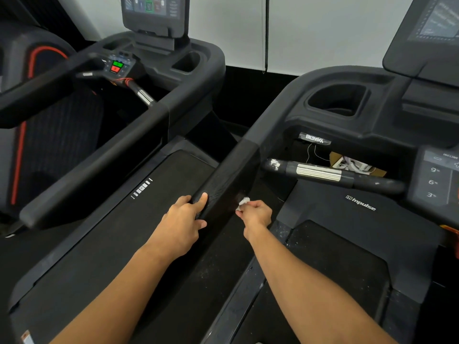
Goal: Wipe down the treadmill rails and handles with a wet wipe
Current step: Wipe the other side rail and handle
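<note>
Black padded side rail [223,180] of the right-hand treadmill is under treatment. Head view: left hand [182,219] grips the rail's near end, thumb over the top and fingers curled round it, apparently to steady it. Right hand [255,214] pinches a crumpled white wet wipe [243,202] against the rail's inner face (presumably mid-wipe). White residue shows on the inner handle [320,171], judged not yet cleaned.

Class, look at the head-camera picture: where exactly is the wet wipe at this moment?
The wet wipe is bunched in the right hand, low centre of the head view, against the right face of the black side rail whose end the left hand holds.
</note>
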`<state>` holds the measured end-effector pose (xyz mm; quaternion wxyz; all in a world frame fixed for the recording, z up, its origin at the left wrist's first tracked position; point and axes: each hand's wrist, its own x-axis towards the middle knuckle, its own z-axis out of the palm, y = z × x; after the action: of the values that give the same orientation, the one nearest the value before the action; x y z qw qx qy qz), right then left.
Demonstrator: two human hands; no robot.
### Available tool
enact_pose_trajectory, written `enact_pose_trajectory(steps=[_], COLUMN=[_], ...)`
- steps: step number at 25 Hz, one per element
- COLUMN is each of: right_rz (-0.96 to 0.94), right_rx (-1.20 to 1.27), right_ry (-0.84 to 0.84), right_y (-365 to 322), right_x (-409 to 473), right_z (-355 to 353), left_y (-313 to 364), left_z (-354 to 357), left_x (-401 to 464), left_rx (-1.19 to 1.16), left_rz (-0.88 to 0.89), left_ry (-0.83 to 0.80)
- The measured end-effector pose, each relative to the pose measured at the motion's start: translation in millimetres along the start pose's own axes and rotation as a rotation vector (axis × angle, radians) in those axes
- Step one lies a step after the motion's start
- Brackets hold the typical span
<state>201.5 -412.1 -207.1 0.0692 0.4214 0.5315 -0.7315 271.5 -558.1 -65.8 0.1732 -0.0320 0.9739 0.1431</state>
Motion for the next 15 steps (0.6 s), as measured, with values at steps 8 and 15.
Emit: enact_pose_trajectory(steps=[8, 15], right_rz=[-0.188, -0.134], right_rx=[-0.156, -0.179], right_ry=[-0.088, -0.119], right_y=[7.0, -12.1], right_x=[-7.7, -0.3], right_z=[-6.7, -18.5], left_y=[-3.0, -3.6], left_z=[1.0, 0.5], left_x=[2.5, 3.0], left_rx=[0.000, 0.002], left_rz=[0.002, -0.001], left_ry=[-0.009, -0.020])
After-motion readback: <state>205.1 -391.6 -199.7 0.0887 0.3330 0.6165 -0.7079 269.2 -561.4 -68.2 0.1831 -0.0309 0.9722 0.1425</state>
